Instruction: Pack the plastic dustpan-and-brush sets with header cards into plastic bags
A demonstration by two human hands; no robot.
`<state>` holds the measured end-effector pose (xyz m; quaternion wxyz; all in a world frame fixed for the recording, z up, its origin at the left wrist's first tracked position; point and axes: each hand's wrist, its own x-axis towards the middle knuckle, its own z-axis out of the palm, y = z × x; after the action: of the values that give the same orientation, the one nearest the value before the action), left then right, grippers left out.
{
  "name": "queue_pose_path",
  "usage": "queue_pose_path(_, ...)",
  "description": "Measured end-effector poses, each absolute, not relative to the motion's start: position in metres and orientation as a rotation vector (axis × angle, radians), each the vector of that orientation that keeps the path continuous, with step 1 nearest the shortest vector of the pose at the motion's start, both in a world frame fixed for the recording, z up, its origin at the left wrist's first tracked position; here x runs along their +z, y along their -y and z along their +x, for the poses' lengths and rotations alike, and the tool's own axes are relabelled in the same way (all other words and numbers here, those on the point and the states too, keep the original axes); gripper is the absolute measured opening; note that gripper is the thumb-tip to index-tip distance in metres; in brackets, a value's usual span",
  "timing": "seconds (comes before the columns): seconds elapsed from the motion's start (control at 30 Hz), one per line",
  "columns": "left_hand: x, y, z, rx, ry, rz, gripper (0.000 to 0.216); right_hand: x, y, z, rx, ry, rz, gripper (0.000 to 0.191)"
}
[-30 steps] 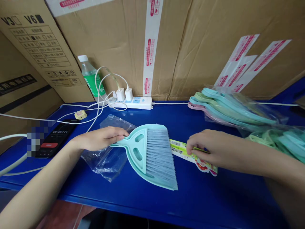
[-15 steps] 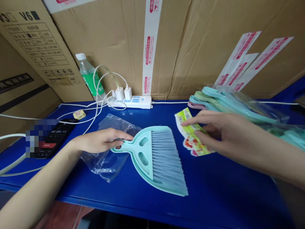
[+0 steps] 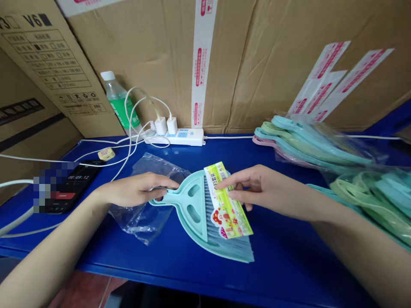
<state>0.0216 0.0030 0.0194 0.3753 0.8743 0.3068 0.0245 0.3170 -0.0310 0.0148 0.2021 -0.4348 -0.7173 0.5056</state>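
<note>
A teal hand brush (image 3: pixel 192 209) lies nested in a matching dustpan (image 3: pixel 183 222), bristles toward the right. My left hand (image 3: pixel 135 189) is closed around their handles at the left end. Between the fingers of my right hand (image 3: pixel 257 186) is a printed card (image 3: pixel 229 214), yellow-green with cartoon mushrooms and a barcode. The card is over the grey-blue bristles and covers part of them; whether it touches them I cannot tell. A clear plastic bag (image 3: pixel 138 226) lies crumpled under my left hand and the handles.
Bagged dustpan sets (image 3: pixel 308 141) are stacked at the back right, and more sets (image 3: pixel 369 196) lie beside my right forearm. A power strip (image 3: pixel 186 137) with chargers, a bottle (image 3: pixel 120 102) and a phone (image 3: pixel 73 184) stand or lie along the back and left. Cardboard boxes (image 3: pixel 154 51) wall the rear.
My right hand has moved left with the card, from beside the bristles to over them. My left hand, the brush and the dustpan have stayed put.
</note>
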Motion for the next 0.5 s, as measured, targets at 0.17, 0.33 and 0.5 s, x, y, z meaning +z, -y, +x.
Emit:
queue_pose_path(0.17,0.021,-0.003,0.021,0.063,-0.787,2.257,0.035,0.005,0.025,0.319,1.607,1.946,-1.255,0.051)
queue_pose_path(0.33,0.023,-0.003,0.022,0.077,-0.796,2.303,0.031,0.0,0.022,0.321,1.744,1.909,-1.292,0.059)
queue_pose_path(0.5,0.02,-0.004,0.02,0.115,-0.847,2.346,0.03,-0.005,0.023,0.319,1.745,1.845,-1.337,0.054)
